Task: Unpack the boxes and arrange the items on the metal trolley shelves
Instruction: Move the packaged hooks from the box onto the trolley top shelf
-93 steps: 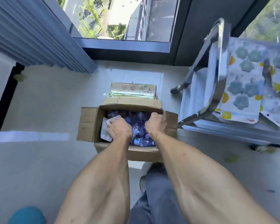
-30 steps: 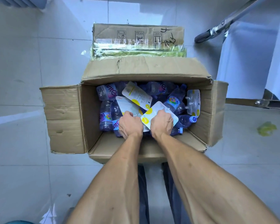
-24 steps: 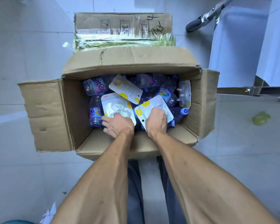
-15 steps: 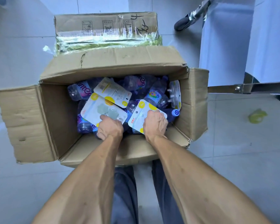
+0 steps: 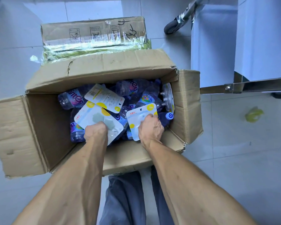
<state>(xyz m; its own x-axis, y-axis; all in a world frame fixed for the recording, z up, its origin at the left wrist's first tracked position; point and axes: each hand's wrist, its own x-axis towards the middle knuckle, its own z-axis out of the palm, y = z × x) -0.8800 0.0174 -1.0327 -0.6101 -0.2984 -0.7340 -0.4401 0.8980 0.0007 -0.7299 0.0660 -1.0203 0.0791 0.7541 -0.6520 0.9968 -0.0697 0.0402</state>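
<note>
Partly readable purple "anten"-looking lettering on the bottle label (image 5: 75,99) at the open box's far left. Same brand upside down on another bottle (image 5: 133,87) further back. Three square handling symbols plus black handwritten scrawl on the taped box (image 5: 94,34) behind. Blister card (image 5: 142,117) print too small to read.
</note>
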